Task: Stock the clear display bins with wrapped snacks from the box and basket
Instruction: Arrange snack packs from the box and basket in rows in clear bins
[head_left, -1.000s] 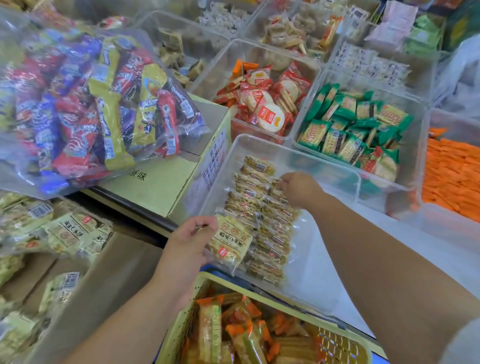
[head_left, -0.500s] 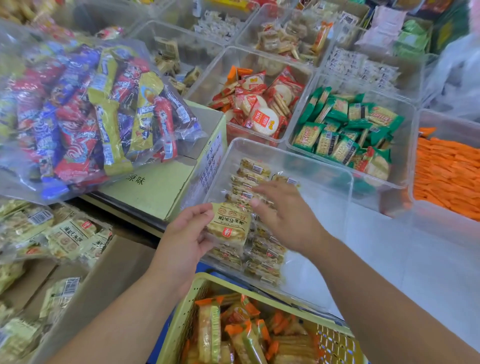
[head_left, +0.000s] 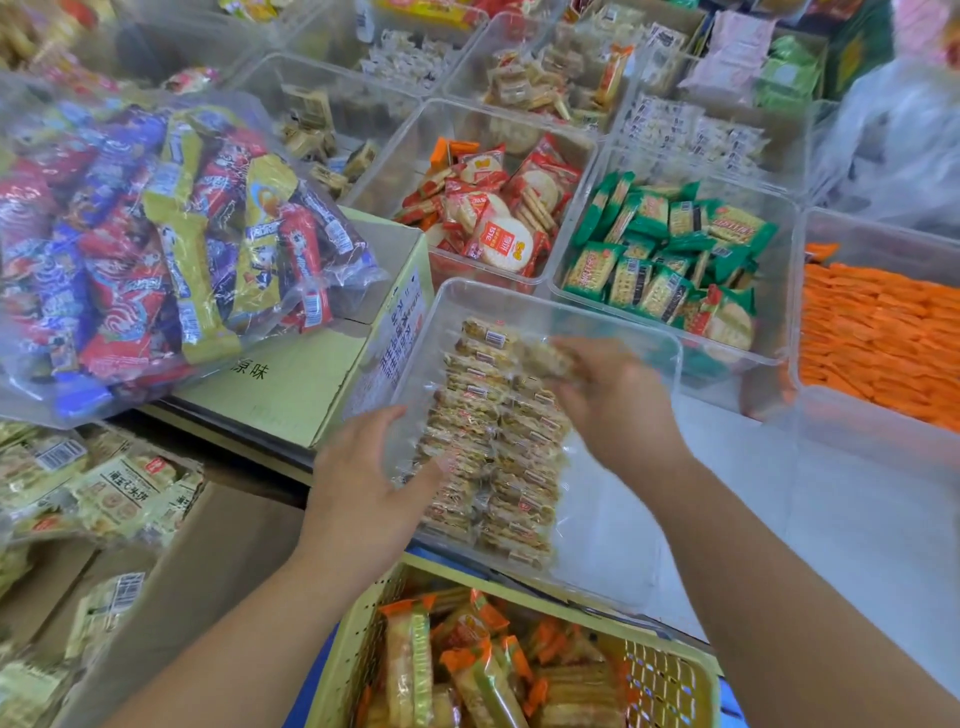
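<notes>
A clear display bin (head_left: 655, 332) in front of me holds two rows of pale yellow wrapped snacks (head_left: 488, 447) along its left side. My right hand (head_left: 621, 410) hovers over the far end of the rows, shut on one wrapped snack (head_left: 545, 357). My left hand (head_left: 363, 483) rests at the bin's near left wall with fingers apart and nothing in it. A brown cardboard box (head_left: 202, 566) at the lower left holds more pale yellow snack packs (head_left: 117, 493). A yellow basket (head_left: 670, 675) below the bin holds orange and green wrapped snacks.
A big clear bag of colourful bars (head_left: 156, 234) lies on a yellow-green carton (head_left: 291, 400) at the left. Behind stand bins of red-wrapped crackers (head_left: 493, 218), green packs (head_left: 670, 260) and orange sticks (head_left: 878, 338). More bins fill the back.
The snack that my left hand held has passed to my right hand, which now carries it over the far end of the rows. My left hand has opened by the bin wall.
</notes>
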